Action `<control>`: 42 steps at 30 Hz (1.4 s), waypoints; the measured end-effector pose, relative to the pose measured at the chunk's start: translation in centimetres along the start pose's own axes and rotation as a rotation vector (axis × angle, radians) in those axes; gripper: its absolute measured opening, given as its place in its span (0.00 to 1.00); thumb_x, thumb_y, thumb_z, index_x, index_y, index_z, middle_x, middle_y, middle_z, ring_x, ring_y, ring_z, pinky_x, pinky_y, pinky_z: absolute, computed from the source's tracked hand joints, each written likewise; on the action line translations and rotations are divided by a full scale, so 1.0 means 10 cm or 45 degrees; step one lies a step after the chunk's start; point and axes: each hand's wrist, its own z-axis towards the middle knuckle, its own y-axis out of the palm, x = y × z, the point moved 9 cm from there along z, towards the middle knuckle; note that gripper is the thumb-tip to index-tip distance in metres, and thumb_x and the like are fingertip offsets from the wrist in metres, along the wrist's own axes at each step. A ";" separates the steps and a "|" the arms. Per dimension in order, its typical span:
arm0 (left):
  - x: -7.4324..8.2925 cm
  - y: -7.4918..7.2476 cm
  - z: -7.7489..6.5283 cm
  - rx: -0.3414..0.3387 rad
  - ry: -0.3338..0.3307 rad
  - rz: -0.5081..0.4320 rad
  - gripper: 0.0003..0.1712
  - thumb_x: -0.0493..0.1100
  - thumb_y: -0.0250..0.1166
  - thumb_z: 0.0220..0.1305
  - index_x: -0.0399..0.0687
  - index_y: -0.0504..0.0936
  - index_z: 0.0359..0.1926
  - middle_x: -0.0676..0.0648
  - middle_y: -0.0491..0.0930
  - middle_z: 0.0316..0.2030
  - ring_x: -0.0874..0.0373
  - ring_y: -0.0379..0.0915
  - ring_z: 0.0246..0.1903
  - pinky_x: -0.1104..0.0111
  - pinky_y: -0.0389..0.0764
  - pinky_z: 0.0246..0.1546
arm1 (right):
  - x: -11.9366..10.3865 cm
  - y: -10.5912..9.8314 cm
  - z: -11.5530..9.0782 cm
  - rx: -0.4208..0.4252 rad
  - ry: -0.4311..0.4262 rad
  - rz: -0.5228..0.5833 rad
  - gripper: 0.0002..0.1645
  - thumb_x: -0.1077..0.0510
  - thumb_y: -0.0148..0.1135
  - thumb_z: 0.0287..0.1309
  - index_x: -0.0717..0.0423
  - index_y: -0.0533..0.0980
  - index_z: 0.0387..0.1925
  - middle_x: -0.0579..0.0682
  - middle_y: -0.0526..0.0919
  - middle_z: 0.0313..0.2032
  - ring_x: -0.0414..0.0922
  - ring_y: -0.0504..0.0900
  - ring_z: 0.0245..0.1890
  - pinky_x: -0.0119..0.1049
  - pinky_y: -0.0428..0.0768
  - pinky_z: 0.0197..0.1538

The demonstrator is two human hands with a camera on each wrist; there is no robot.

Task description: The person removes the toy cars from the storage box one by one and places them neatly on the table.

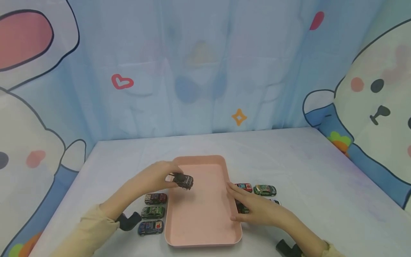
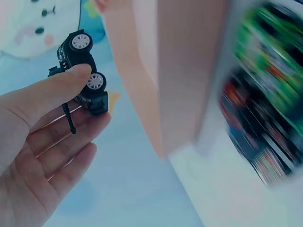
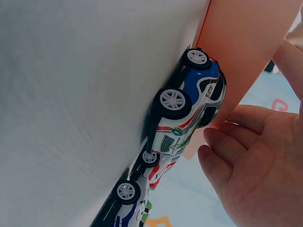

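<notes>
Between thumb and fingers my left hand pinches a small black toy military vehicle, held above the left side of a pink tray. The left wrist view shows the vehicle's white-spoked wheels and a thin black rod sticking out of it. On the tray's right rim rests my right hand, its fingers extended and spread from the thumb. In the right wrist view a white-and-blue toy car stands against the tray's outer wall, beside that hand's fingers.
Left of the tray stand a dark red toy car, a green one and a blue one. Several more, among them a red one and a green-and-orange one, are on the right, partly hidden by the right hand.
</notes>
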 end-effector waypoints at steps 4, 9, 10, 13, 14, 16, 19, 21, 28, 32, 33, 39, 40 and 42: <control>-0.23 -0.05 -0.27 0.000 -0.120 -0.010 0.16 0.39 0.74 0.49 0.43 0.83 0.41 0.52 0.81 0.36 0.57 0.77 0.39 0.64 0.78 0.43 | 0.00 0.00 0.00 -0.001 0.000 -0.007 0.51 0.34 0.57 0.57 0.55 0.50 0.72 0.52 0.46 0.72 0.55 0.58 0.65 0.53 0.67 0.59; -0.46 -0.06 -0.60 -0.017 -0.266 -0.045 0.17 0.37 0.74 0.48 0.42 0.83 0.41 0.50 0.82 0.37 0.54 0.77 0.40 0.60 0.78 0.44 | 0.00 0.00 0.01 -0.008 0.001 0.002 0.51 0.34 0.56 0.57 0.56 0.50 0.72 0.52 0.46 0.72 0.56 0.58 0.65 0.54 0.67 0.59; -0.49 -0.06 -0.66 -0.020 -0.290 -0.051 0.17 0.37 0.74 0.47 0.42 0.83 0.42 0.50 0.82 0.37 0.53 0.77 0.40 0.59 0.78 0.44 | 0.00 0.00 0.01 -0.008 -0.001 0.003 0.51 0.35 0.57 0.57 0.56 0.50 0.72 0.52 0.46 0.72 0.56 0.58 0.65 0.54 0.67 0.59; -0.57 -0.06 -0.83 -0.013 -0.338 -0.060 0.18 0.37 0.74 0.46 0.42 0.83 0.41 0.50 0.82 0.37 0.54 0.78 0.39 0.58 0.79 0.44 | -0.01 0.00 0.01 -0.007 -0.006 0.008 0.51 0.35 0.57 0.57 0.57 0.50 0.72 0.53 0.46 0.71 0.56 0.57 0.65 0.54 0.67 0.59; -0.59 -0.06 -0.88 -0.010 -0.340 -0.063 0.18 0.37 0.74 0.46 0.42 0.83 0.41 0.50 0.82 0.37 0.54 0.78 0.39 0.59 0.79 0.43 | -0.01 0.00 0.00 -0.007 -0.007 0.007 0.51 0.35 0.57 0.57 0.57 0.50 0.72 0.53 0.46 0.71 0.56 0.57 0.65 0.54 0.66 0.59; -0.62 -0.06 -0.97 -0.008 -0.347 -0.056 0.18 0.37 0.74 0.45 0.41 0.82 0.41 0.50 0.82 0.36 0.54 0.78 0.38 0.58 0.79 0.43 | -0.01 -0.01 0.00 -0.006 -0.006 0.006 0.51 0.35 0.57 0.57 0.58 0.50 0.71 0.53 0.46 0.71 0.56 0.57 0.65 0.54 0.66 0.59; -0.66 -0.05 -1.11 -0.006 -0.322 -0.060 0.18 0.36 0.74 0.45 0.40 0.82 0.40 0.50 0.81 0.36 0.53 0.78 0.37 0.58 0.80 0.41 | -0.01 -0.01 0.00 -0.006 -0.003 0.004 0.51 0.35 0.56 0.57 0.57 0.50 0.72 0.53 0.46 0.71 0.55 0.56 0.66 0.54 0.66 0.59; -0.71 -0.02 -1.19 -0.018 -0.344 -0.062 0.18 0.36 0.75 0.44 0.40 0.82 0.40 0.50 0.81 0.35 0.53 0.78 0.36 0.58 0.80 0.40 | -0.01 -0.01 0.01 -0.012 -0.002 0.012 0.51 0.35 0.56 0.58 0.56 0.50 0.72 0.52 0.45 0.72 0.55 0.56 0.66 0.54 0.66 0.59; -0.91 0.16 -1.39 -0.078 -0.515 -0.095 0.18 0.37 0.75 0.40 0.42 0.83 0.38 0.49 0.82 0.35 0.50 0.78 0.38 0.53 0.77 0.44 | -0.01 0.00 0.01 -0.018 0.002 0.025 0.52 0.34 0.56 0.57 0.55 0.49 0.72 0.52 0.45 0.72 0.55 0.56 0.66 0.54 0.67 0.59; -0.94 0.22 -1.44 -0.094 -0.551 -0.109 0.20 0.36 0.75 0.39 0.42 0.83 0.38 0.48 0.82 0.36 0.48 0.77 0.41 0.51 0.76 0.46 | -0.01 0.00 0.01 -0.015 0.002 0.018 0.52 0.34 0.56 0.57 0.56 0.49 0.72 0.52 0.45 0.72 0.55 0.57 0.65 0.54 0.67 0.58; -0.94 0.23 -1.44 -0.097 -0.547 -0.110 0.20 0.36 0.75 0.39 0.42 0.83 0.38 0.48 0.82 0.36 0.48 0.77 0.41 0.51 0.76 0.46 | -0.01 0.00 0.01 -0.015 0.003 0.017 0.52 0.34 0.56 0.57 0.55 0.49 0.72 0.52 0.45 0.72 0.55 0.57 0.65 0.54 0.68 0.58; -0.94 0.25 -1.44 -0.092 -0.556 -0.128 0.19 0.36 0.75 0.39 0.42 0.83 0.38 0.48 0.82 0.36 0.49 0.77 0.40 0.52 0.76 0.46 | -0.01 0.00 0.02 -0.018 0.007 0.023 0.52 0.34 0.56 0.57 0.56 0.49 0.72 0.52 0.45 0.72 0.55 0.57 0.65 0.54 0.67 0.58; -0.94 0.26 -1.44 -0.089 -0.563 -0.127 0.19 0.36 0.76 0.39 0.42 0.83 0.38 0.48 0.82 0.36 0.49 0.77 0.40 0.52 0.76 0.46 | -0.01 0.00 0.02 -0.019 0.006 0.023 0.52 0.35 0.56 0.57 0.56 0.49 0.72 0.52 0.45 0.72 0.55 0.57 0.66 0.54 0.67 0.59; -0.94 0.26 -1.44 -0.086 -0.567 -0.124 0.19 0.36 0.76 0.39 0.42 0.83 0.38 0.48 0.82 0.36 0.48 0.77 0.40 0.51 0.76 0.46 | 0.00 0.00 0.02 -0.018 0.004 0.019 0.52 0.35 0.56 0.57 0.56 0.49 0.72 0.52 0.45 0.72 0.55 0.56 0.66 0.54 0.66 0.59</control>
